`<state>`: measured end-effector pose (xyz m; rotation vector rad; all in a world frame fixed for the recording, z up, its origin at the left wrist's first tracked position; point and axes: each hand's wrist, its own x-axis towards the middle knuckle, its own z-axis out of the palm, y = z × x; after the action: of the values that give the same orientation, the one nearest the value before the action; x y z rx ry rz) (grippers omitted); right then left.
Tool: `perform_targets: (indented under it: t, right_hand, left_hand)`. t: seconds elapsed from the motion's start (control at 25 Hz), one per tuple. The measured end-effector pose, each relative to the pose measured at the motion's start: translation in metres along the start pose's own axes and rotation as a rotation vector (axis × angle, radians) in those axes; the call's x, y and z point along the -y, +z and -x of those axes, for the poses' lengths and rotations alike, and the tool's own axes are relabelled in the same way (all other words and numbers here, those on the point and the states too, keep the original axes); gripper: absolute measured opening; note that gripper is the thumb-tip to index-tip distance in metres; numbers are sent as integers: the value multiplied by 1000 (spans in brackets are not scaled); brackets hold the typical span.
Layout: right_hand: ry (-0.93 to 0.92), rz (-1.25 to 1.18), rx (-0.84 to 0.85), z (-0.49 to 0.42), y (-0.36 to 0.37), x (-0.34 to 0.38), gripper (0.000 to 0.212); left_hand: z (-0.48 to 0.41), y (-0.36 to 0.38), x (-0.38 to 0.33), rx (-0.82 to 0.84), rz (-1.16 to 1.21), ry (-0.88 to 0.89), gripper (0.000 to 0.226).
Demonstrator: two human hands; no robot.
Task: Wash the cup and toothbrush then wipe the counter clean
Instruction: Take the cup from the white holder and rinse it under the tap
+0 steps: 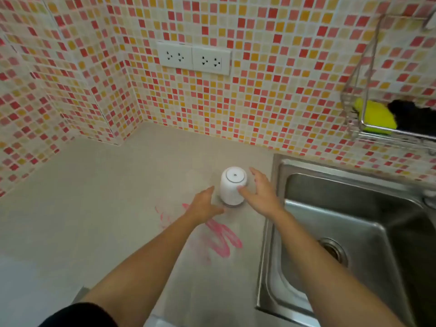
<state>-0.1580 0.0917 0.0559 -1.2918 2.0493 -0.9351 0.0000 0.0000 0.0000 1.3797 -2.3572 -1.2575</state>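
A white cup (232, 186) stands upside down on the grey counter (106, 197), close to the sink's left rim. My left hand (205, 205) lies just left of its base, fingers straight, close to or touching it. My right hand (260, 192) is spread open on the cup's right side, with the thumb against its wall. Pink smears (218, 234) mark the counter in front of the cup, partly under my left forearm. No toothbrush is in view.
A steel sink (354, 232) with a drain (333, 250) fills the right. A wire rack (377, 128) on the mosaic wall holds a yellow sponge (377, 115) and something black. Two wall sockets (193, 58) sit above the counter.
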Motion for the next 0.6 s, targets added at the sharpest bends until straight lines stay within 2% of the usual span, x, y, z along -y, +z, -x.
perform_targets:
  t: [0.12,0.2,0.36,0.6]
  right_hand:
    - [37,-4,73,-19,17,1,100]
    - [46,48,86,-26,22,0,109]
    - [17,196,40,-37,25,-5,98]
    - [85,-49,-2,-31,1,-25,79]
  left_hand:
    - [-23,1,6,88,107,88,65]
    - [-33,3,9,127,132,127,67]
    - [-45,2,14,147,188,153,70]
    - [-57,4,9,235,158,199,86]
